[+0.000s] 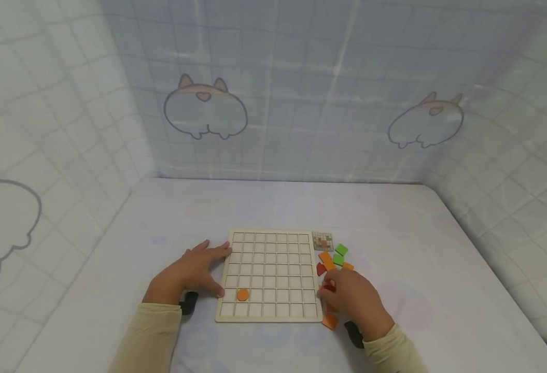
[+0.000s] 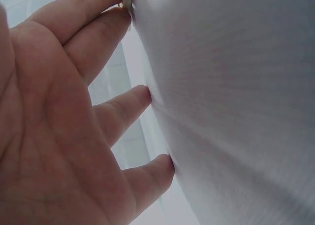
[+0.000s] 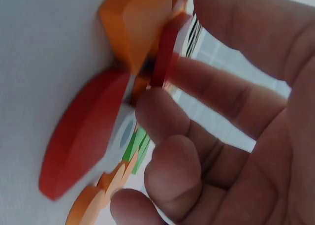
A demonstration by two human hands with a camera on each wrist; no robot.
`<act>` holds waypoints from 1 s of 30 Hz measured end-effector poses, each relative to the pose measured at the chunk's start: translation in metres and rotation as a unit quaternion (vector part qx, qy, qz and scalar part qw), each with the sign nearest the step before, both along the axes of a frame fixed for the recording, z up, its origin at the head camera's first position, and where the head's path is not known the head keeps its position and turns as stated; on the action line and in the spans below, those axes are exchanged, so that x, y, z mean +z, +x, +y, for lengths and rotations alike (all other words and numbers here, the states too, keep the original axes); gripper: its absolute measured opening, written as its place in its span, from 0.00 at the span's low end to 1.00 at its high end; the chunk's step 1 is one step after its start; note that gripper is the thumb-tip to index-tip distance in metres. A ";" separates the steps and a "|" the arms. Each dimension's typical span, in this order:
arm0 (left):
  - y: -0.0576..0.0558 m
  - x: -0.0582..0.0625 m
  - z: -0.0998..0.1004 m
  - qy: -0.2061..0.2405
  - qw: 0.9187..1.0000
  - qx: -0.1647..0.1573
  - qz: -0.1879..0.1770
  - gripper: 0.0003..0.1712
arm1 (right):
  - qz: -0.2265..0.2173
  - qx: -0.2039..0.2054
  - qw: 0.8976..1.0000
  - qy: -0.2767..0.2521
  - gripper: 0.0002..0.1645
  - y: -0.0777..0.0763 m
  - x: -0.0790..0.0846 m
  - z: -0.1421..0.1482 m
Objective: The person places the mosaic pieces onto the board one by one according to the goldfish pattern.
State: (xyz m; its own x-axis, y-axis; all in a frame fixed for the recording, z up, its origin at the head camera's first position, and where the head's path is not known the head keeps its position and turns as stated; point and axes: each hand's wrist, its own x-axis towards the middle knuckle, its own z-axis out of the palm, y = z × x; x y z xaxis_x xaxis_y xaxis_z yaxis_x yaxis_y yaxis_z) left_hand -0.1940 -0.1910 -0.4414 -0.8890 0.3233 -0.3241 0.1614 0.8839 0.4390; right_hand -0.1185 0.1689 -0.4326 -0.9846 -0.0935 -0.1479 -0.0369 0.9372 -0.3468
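Observation:
A pale wooden grid board [image 1: 269, 275] lies flat, with one orange disc [image 1: 242, 295] in a lower-left cell. At its left edge, my left hand [image 1: 197, 269] spreads its fingers, thumb and index finger touching the frame. In the left wrist view, two other fingertips [image 2: 143, 94] rest on the white surface. Over the loose pieces right of the board, my right hand [image 1: 354, 298] has loosely bent fingers. Its index fingertip touches a flat red piece [image 3: 165, 52] in the right wrist view, the thumb tip close by. A larger red piece [image 3: 86, 131] and an orange piece [image 3: 135, 25] lie beside it.
A small patterned card [image 1: 322, 241] lies by the board's upper right corner. Green pieces [image 1: 341, 249] and several orange ones [image 1: 327, 260] are scattered below it, with an orange square [image 1: 330, 321] nearer me. White cloth covers the table [image 1: 184, 207]; printed walls rise around it.

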 end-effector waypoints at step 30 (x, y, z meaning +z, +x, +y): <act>0.000 -0.001 -0.002 0.000 1.000 -0.001 0.006 0.64 | 0.021 0.209 0.977 -0.027 0.12 -0.009 0.005 -0.102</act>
State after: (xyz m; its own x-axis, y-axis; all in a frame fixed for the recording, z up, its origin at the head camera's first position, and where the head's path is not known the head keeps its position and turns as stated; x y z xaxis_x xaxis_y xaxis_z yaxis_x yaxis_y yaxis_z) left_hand -0.1936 -0.1934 -0.4424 -0.8925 0.3244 -0.3133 0.1678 0.8836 0.4371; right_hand -0.1279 0.0669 -0.4273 -0.8636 -0.4959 -0.0914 -0.4288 0.8175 -0.3846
